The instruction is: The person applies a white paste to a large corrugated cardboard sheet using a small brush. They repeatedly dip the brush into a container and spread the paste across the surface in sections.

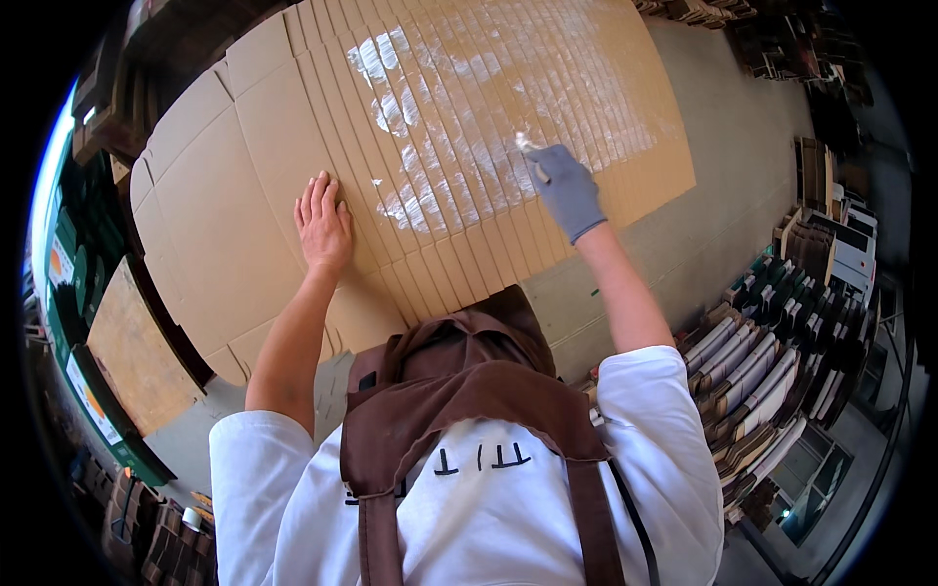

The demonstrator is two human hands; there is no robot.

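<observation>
Brown apron (469, 391) is hanging nearest; at 11 o'clock the bare left hand (322, 227) is lying flat, released, on fanned cardboard sheets (293, 146), while at 1 o'clock the gloved right hand (569, 190) is gripping a brush (528, 148) over white glue streaks (440, 127)

Flat cardboard sheets (244, 186) lay open across the upper frame, bare table (723, 195) free at right, stacked folded cartons (762, 381) crowded lower right.
</observation>
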